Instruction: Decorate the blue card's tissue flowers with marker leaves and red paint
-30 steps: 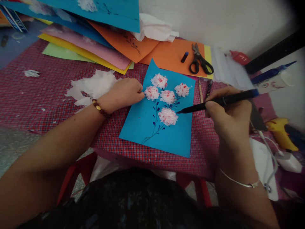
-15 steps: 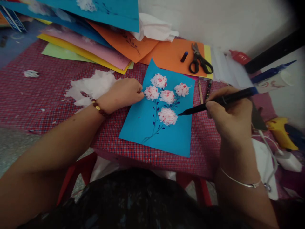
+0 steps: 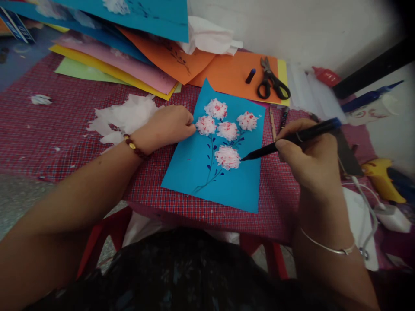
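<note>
Checked tabletop (image 3: 74, 129) carries a blue sheet (image 3: 240, 190), long axis away from me. My left grip (image 3: 173, 123) sits loosely curled at the sheet's left edge; can't tell if it pinches paper. My right grip (image 3: 306, 157) is closed round a black marker (image 3: 264, 151), slanting left and slightly down to its tip. Scissors (image 3: 272, 82) beyond the sheet, out of the way. Lowest paper flower (image 3: 227, 157): left of and nearer my right grip, tip at its right edge, nothing between.

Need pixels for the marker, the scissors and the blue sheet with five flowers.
Marker (image 3: 305, 134): head view, on the barrel.
Scissors (image 3: 269, 76): head view, near the pivot.
Blue sheet (image 3: 240, 188): head view, on bare paper below the lowest flower (image 3: 228, 157).
</note>
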Motion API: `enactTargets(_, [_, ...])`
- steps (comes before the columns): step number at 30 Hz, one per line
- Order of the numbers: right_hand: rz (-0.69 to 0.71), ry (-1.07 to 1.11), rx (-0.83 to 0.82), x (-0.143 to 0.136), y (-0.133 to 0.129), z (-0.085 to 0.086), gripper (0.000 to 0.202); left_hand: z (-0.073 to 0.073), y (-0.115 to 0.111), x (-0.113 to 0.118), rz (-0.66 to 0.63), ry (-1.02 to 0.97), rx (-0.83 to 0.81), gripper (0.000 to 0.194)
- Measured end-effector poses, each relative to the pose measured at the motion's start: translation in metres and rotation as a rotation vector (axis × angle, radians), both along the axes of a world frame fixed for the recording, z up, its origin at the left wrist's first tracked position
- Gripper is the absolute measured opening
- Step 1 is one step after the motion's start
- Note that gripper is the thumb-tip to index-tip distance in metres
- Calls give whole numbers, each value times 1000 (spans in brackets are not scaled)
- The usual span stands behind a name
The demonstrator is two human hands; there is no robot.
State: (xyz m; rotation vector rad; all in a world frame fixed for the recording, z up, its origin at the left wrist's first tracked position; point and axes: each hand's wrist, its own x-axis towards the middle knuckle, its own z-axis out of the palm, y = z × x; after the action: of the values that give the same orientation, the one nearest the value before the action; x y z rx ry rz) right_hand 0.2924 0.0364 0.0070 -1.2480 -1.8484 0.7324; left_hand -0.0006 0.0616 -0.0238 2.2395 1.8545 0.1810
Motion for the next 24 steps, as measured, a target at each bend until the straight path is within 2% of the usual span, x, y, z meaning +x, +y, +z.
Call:
enactTargets(4, [62,-13,-37,-7,-3,-1,6,1,0,0,-16,5,-7,24])
enactTargets(12, [41,-25,-13,-3,-3,2,5,3,-1,-1,-9,2,-17,25])
enactTargets(18, [116,-68,-61,-10,-7,1,6,3,-1,0,-25,5,-5,25])
enactTargets(24, [41,43,-42,-1,-2,1,5,-4,3,-5,-18,-102,43,32])
